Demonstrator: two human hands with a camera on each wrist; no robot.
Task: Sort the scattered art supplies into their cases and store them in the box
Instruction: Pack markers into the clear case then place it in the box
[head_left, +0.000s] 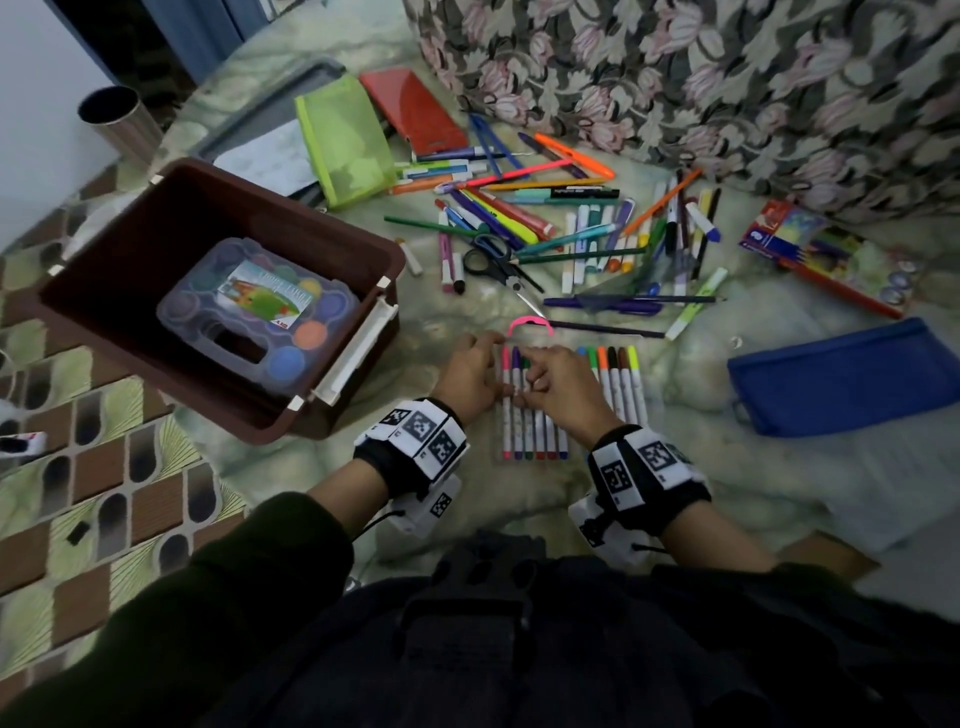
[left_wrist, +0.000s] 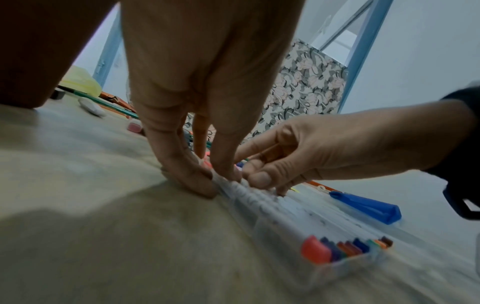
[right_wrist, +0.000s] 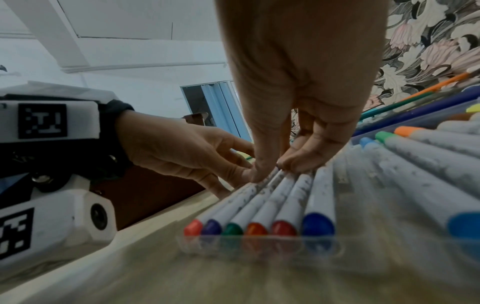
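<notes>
Your task is at an early stage, judged from the spread before you. The brown box is the landmark throughout. It holds one item only: a clear paint case, lying flat on its floor. Beyond the box lie a green mesh pouch and a red case, both apparently unfilled. To the right of the box, across the bedcover, a large heap of loose pens and pencils remains unsorted, with scissors among them. Farther right of the box rest an open coloured-pencil pack and a blue pouch, shut as far as can be seen.

Just right of the box's near corner lies the clear marker case, with six markers seated side by side; six more markers lie in a row just beside them, and whether these sit in the case cannot be told.

Your left hand presses curled fingers on the case's left edge, steadying it. Your right hand rests bent fingertips on the marker barrels, seemingly seating one; a closed grip round any single marker is not plainly shown.
</notes>
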